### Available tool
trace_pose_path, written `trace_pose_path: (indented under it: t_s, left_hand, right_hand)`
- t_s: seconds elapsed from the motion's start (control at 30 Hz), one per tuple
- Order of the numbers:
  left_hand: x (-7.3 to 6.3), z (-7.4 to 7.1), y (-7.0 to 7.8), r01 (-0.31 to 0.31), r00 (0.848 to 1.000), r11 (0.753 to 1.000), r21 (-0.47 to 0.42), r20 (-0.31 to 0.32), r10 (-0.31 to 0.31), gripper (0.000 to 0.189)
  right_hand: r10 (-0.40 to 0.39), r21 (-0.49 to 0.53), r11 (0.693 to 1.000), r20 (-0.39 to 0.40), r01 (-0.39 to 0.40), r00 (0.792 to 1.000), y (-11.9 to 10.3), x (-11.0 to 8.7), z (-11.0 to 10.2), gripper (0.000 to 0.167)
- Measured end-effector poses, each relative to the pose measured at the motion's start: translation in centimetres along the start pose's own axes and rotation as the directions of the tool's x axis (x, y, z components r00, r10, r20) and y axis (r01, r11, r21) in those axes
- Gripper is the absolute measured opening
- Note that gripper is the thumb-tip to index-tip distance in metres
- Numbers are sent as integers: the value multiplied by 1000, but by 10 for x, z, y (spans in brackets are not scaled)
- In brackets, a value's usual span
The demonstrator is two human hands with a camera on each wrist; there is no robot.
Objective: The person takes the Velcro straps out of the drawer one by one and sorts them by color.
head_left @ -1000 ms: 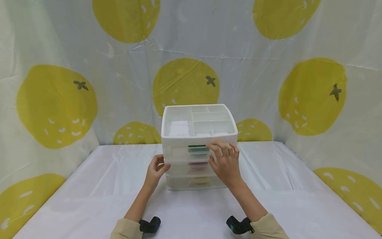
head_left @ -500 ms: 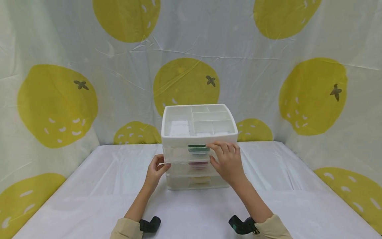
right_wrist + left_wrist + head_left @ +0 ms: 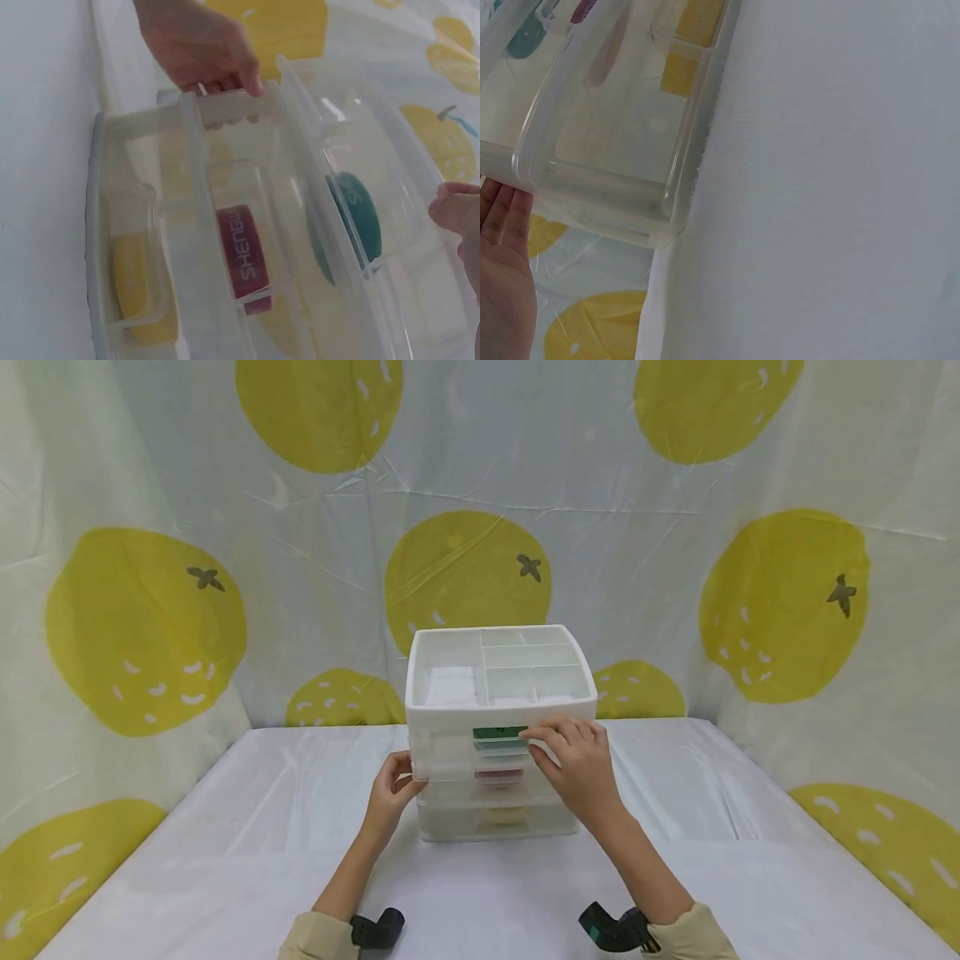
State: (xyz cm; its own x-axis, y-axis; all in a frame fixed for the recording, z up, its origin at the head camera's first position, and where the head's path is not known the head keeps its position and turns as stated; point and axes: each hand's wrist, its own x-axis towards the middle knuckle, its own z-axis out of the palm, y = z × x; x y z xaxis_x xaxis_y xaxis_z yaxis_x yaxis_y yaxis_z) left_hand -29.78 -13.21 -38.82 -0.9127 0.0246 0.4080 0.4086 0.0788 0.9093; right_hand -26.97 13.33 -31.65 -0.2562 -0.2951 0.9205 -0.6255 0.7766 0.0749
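A white desktop organizer (image 3: 501, 705) with three clear drawers stands in the middle. The top drawer (image 3: 442, 745) bears a green label (image 3: 361, 214), the middle one a maroon label (image 3: 244, 255), the lowest a yellow label (image 3: 135, 285). My left hand (image 3: 386, 793) holds the organizer's left side, its thumb at the front corner near the middle drawer. In the left wrist view, fingers (image 3: 502, 217) lie against the side wall. My right hand (image 3: 581, 768) pinches the top drawer's front rim beside the green label. In the right wrist view it is partly cut off.
The organizer's top is a tray with several compartments (image 3: 528, 681). It stands on a table with a white cover (image 3: 480, 893). Behind and beside hangs a white curtain with yellow fruit prints (image 3: 468, 568). Black wrist devices (image 3: 378, 928) sit at both sleeves.
My right hand has shifted slightly right and toward me, and the top drawer seems to stand out a little more. The left hand keeps its place on the organizer.
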Motion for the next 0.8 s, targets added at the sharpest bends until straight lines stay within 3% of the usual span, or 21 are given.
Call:
trace_pose_path:
  t_s: [0.43, 0.8]
  left_hand:
    - [0, 0, 0, -20, 1000, 1000, -12, 8, 20, 37]
    - [-1, 0, 0, -27, 1000, 1000, 4, -7, 27, 37]
  right_hand:
    - [-63, 39, 997, 8, 63, 998, 2, 7, -12, 22]
    - [-95, 45, 995, 98, 91, 991, 1, 9, -21, 23]
